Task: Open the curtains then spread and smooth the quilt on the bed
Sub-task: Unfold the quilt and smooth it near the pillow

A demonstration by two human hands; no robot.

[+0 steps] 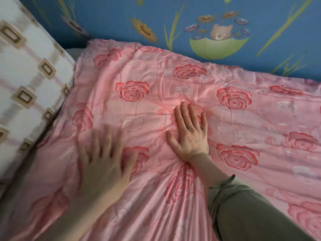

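A pink quilt (243, 122) with red rose prints covers the bed and reaches the far wall. It has shallow wrinkles across its middle and tight pleats near the front. My right hand (190, 134) lies flat on the quilt's centre, palm down, fingers spread and pointing toward the wall. My left hand (104, 157) is lower and to the left, also palm down on the quilt with fingers apart; it is blurred. Neither hand holds any cloth. No curtains are in view.
A large white cushion (29, 80) with brown square patterns leans along the bed's left side, touching the quilt's edge. The blue wall (260, 18) with flowers and a bear picture runs behind the bed. My green sleeve (243, 209) covers the lower right.
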